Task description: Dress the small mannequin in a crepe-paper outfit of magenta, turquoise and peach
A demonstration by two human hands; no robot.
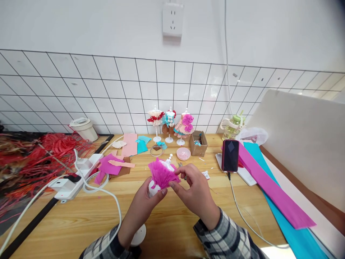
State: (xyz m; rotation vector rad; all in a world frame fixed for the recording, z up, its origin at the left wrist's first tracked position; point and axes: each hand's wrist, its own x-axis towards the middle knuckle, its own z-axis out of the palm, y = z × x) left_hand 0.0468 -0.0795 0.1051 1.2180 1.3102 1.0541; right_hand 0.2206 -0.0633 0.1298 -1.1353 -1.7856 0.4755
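A small white dress-form mannequin (154, 188) leans in my left hand (147, 201), whose fingers and thumb are wrapped round its lower body. Pleated magenta crepe paper (163, 174) fans out round the mannequin's middle. My right hand (192, 183) pinches the right edge of this paper between thumb and forefinger. A round white base (138, 234) shows below my left wrist. Just behind my right hand lie scissors, mostly hidden. Farther back stand three finished-looking mini mannequins in paper dresses: one cream and red (155, 120), one blue (169, 122), one peach and magenta (184, 126).
Paper scraps (111, 163), a power strip (72, 183) and red strands (61, 144) lie left. A pink dish (183, 154) and cardboard box (198, 144) stand behind. At right are a phone (230, 155) on a cable, a bottle (232, 126) and long magenta crepe paper (272, 187).
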